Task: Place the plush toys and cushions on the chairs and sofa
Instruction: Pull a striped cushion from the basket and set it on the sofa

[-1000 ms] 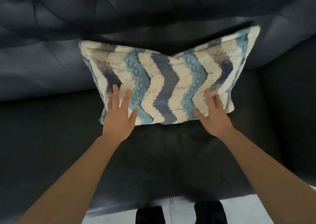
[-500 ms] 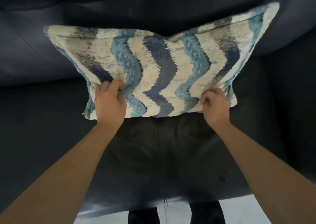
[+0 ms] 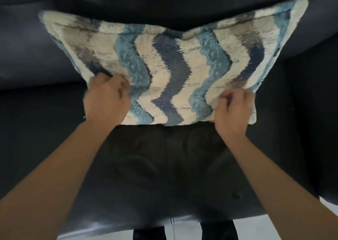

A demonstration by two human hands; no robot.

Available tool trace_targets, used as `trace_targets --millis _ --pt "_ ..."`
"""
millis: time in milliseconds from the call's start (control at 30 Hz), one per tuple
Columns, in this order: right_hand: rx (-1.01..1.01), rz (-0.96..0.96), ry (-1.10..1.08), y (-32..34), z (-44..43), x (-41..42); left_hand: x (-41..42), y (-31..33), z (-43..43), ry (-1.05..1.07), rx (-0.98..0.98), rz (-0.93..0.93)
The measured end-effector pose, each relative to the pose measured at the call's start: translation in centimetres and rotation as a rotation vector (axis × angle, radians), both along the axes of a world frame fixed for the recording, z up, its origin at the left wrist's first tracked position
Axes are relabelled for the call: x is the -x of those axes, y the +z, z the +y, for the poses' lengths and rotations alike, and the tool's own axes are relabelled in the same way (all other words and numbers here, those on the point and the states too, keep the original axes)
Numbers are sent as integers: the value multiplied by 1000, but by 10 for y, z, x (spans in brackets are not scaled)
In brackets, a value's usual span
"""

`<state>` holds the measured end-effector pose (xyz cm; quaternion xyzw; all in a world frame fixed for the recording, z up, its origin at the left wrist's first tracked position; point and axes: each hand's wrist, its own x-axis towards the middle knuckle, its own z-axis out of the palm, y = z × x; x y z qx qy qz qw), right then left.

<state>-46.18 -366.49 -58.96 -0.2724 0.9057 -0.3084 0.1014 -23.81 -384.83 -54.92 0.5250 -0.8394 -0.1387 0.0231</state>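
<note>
At frame centre, the zigzag-striped cushion (image 3: 170,71) is grasped along its lower edge by the left hand (image 3: 106,100) and right hand (image 3: 235,111), both grips clenched on fabric, against the dark sofa (image 3: 45,148).

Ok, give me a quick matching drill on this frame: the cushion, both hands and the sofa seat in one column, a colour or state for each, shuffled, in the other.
Things:
1. cushion
2. left hand
3. right hand
4. sofa seat

Colour or state:
A. dark and plain
B. grips the cushion near its lower right corner
C. cream with blue zigzag stripes
D. grips the cushion near its lower left corner

Pairs: 1-C, 2-D, 3-B, 4-A.
</note>
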Motion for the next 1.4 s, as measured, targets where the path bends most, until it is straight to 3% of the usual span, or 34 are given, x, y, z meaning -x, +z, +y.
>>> trace_targets --millis 67,133,200,300,367,433,533,600,733,833,900,1000,1100,1200,1267,1333,1400 --pt "205 233 -4 21 -8 7 5 22 -7 -57 313 119" --pt "238 351 69 46 -29 28 20 38 -23 -104 438 216" --pt "24 323 234 69 -55 54 38 42 -49 -114 325 141" --pt "-517 267 532 77 -81 81 53 33 -66 -178 202 -103" --pt "-698 297 590 79 -84 85 51 32 -63 -247 186 -109" --pt "-607 408 553 88 -81 89 44 41 -61 -244 249 -6" --pt "-279 553 446 102 -79 91 34 62 -67 -134 380 115" --pt "-181 618 413 100 -92 93 41 63 -77 -47 359 137" --pt "-193 443 346 69 -104 75 64 41 -69 74 189 177" --pt "-66 484 256 55 -77 31 56 27 -23 77 297 245" --pt "-14 519 336 43 -53 0 38 10 9 -31 393 179" --pt "-87 612 415 15 -43 -2 19 -25 20 -194 454 -4" --pt "-222 650 430 -21 -67 27 33 -57 -3 -197 443 -101" --pt "-186 669 438 -41 -74 36 46 -71 -6 -136 472 -77" --pt "-46 634 362 -40 -55 25 40 -73 14 -60 520 37" --pt "44 472 190 -43 -16 2 24 -76 48 119 386 153" --pt "2 279 34 -55 16 -13 15 -86 72 354 110 276"
